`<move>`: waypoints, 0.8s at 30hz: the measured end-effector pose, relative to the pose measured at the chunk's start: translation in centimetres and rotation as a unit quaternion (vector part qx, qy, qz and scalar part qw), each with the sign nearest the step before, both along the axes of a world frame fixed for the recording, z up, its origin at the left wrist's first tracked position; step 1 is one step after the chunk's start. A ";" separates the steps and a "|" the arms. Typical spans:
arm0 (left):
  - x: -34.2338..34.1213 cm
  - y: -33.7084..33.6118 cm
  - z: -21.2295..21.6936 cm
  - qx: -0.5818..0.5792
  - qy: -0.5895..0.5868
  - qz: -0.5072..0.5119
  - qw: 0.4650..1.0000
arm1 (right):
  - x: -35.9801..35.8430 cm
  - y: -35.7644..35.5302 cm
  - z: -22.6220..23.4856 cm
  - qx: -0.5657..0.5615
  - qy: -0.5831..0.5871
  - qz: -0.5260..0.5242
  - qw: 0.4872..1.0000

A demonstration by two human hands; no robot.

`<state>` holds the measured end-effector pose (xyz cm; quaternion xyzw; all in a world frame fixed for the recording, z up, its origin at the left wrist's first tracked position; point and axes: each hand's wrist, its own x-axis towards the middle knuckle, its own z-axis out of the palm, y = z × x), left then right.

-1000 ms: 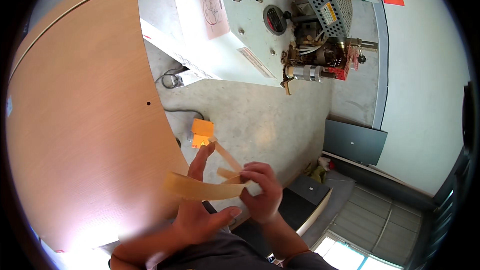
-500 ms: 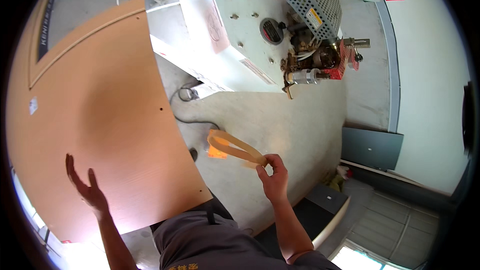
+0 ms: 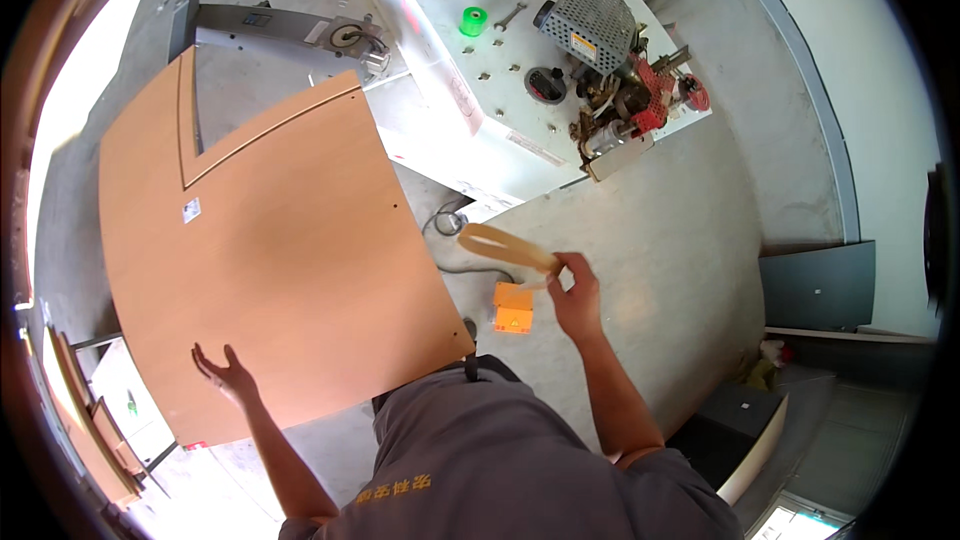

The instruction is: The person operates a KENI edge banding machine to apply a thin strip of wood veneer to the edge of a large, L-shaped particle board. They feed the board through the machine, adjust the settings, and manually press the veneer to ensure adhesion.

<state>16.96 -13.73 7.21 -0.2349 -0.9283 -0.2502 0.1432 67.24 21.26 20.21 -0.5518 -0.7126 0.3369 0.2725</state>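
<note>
While right hand (image 3: 577, 292) pinches tan strip loop (image 3: 500, 245), left hand (image 3: 225, 372) open under wood panel (image 3: 270, 240).

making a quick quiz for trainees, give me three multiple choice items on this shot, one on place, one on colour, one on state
1. Where does the left hand rest?
A on the wooden panel
B on the white machine
C on the floor

2. What colour is the small box on the floor?
A blue
B orange
C black

3. How is the strip in the right hand?
A flat
B bent into a loop
C rolled tight

A, the open palm lies near the panel's edge. B, it is bright orange. B, the strip curves back on itself.
</note>
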 end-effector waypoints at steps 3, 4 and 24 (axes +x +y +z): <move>-0.6 -2.4 -1.1 -0.009 0.034 0.058 0.998 | 1.0 -0.1 0.9 0.061 0.022 0.028 0.998; -1.9 -4.7 -2.3 -0.015 0.115 0.021 0.993 | 1.6 -0.4 1.1 0.051 0.036 0.018 0.998; 3.9 -4.9 3.0 -0.027 -0.155 0.267 0.951 | 4.0 -3.1 3.2 -0.026 0.083 0.010 0.996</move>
